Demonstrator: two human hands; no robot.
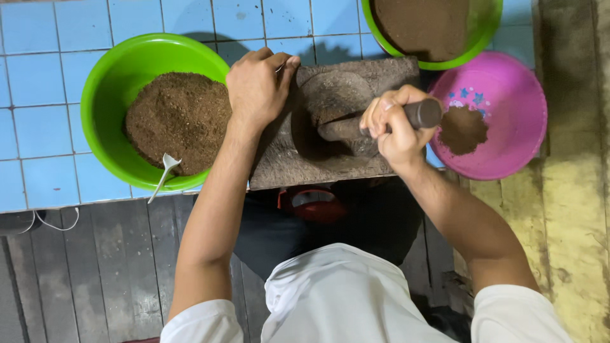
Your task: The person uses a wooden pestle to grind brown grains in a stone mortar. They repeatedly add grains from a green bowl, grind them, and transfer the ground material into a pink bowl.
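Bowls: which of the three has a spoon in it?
The big green bowl on the left, beside the left hand. A white spoon leans over its near rim; the other two bowls show none.

No packages, labels, signs or screens are present in this view.
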